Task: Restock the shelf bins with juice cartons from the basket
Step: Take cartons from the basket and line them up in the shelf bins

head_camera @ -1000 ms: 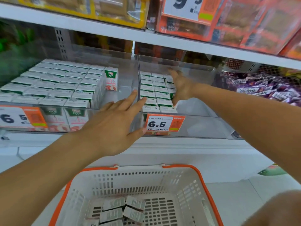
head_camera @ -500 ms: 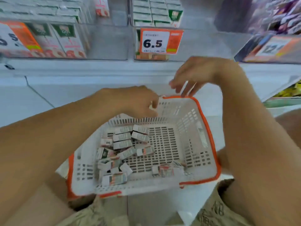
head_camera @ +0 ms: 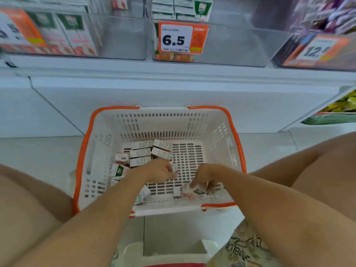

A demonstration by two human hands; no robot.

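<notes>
A white basket with an orange rim (head_camera: 84,151) stands on the floor below the shelf. Several small juice cartons (head_camera: 140,153) lie in its back left part, and a few more lie near its front wall. Both my hands are down inside it. My left hand (head_camera: 160,170) hovers over the cartons in the middle with its fingers stretched out, holding nothing I can see. My right hand (head_camera: 205,176) curls its fingers round a juice carton (head_camera: 196,191) at the front right. Above, the clear middle bin (head_camera: 231,45) holds cartons only at its left.
The left bin (head_camera: 119,35) is mostly packed with cartons. A "6.5" price tag (head_camera: 183,38) hangs on the middle bin. A bin of purple packets (head_camera: 327,14) is at the right. My bare knees flank the basket, and the white shelf base (head_camera: 173,89) stands behind it.
Both hands left the shelf bins, came down over the basket rim and went inside. The right hand has closed on a carton. The view tilted down.
</notes>
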